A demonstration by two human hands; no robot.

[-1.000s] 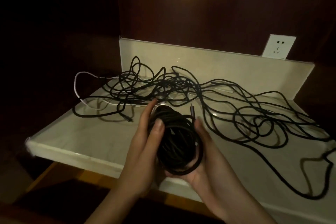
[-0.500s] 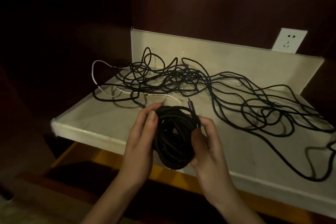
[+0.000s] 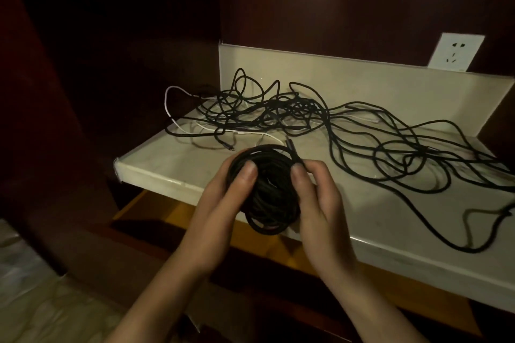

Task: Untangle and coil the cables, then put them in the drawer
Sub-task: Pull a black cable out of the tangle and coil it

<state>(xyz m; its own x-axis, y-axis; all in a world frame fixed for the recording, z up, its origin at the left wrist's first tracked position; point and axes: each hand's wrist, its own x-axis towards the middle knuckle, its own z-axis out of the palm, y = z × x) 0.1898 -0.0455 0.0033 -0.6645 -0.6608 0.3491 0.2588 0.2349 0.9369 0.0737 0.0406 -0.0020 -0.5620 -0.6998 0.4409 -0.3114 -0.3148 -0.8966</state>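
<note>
Holding a wound black coil [image 3: 267, 192] above the near edge of the pale tabletop [image 3: 172, 167], the left hand [image 3: 220, 203] curls round its left side while the right hand [image 3: 315, 198] grips the right side, fingertips pinching the loose plug end [image 3: 291, 147] against the loops. If that pinch slackens, the springy turns will likely fan open and the coil will unwind. The rest, a black tangle [image 3: 334, 131] threaded with a white cable [image 3: 178, 120], sprawls across the far tabletop; a trailing end could snag it and drag strands over the edge. The drawer opening is too dark to make out. The wall socket [image 3: 454, 56] at the far right bears no readable writing; no brand shows anywhere.
</note>
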